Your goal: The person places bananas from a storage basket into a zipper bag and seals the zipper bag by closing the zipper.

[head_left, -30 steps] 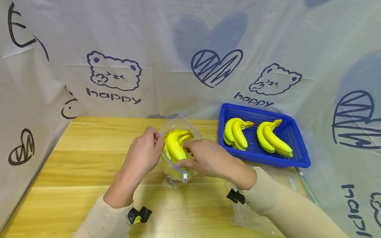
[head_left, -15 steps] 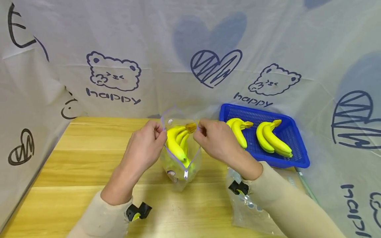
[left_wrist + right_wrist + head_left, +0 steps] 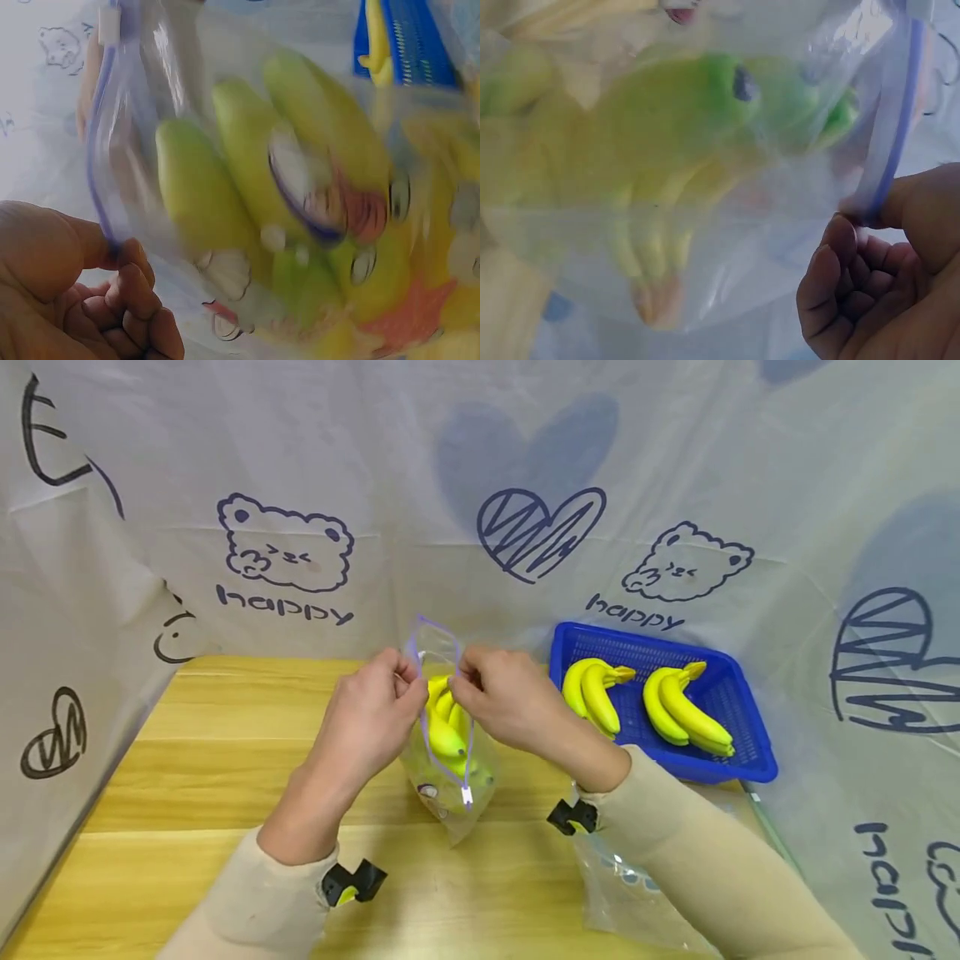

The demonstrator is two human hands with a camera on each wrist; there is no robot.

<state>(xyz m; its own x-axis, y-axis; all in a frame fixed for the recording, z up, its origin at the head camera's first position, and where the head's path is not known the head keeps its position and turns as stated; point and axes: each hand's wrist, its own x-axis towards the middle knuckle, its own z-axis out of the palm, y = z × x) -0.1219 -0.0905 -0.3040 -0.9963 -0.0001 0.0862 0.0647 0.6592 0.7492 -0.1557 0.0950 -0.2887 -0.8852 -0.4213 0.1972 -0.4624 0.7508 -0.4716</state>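
Overall, a white printed backdrop (image 3: 480, 485) with bears, hearts and the word "happy" closes in the scene on three sides; below it lies the wooden table (image 3: 210, 777), largest of the surfaces that carry things.

Next in size, the blue basket (image 3: 738, 768) sits at the far right of the table, against the backdrop; two banana bunches (image 3: 686, 710) lie inside it side by side, stems toward the backdrop; a flat pile of clear plastic bags (image 3: 637, 893) lies at the near right of the table, partly under the right sleeve.

Centre of the table: a clear zip bag (image 3: 450, 810) stands upright, with a purple zip track along its mouth and a white slider (image 3: 467, 794) at the near end of the track; one banana bunch (image 3: 444, 739) is inside it, seen through the film; printed cartoon marks show on the bag wall in the left wrist view (image 3: 322, 202).

Left hand (image 3: 371, 718): grip pinches the left lip of the bag mouth, thumb on the purple track, remaining fingers (image 3: 135, 300) curled.

Right hand (image 3: 502, 702): grip pinches the right lip of the same mouth, fingertips (image 3: 840, 232) on the track; both hands are close together above the bunch, the mouth between them narrow.

Wrist views are blurred; finer detail of the bag print cannot be told.
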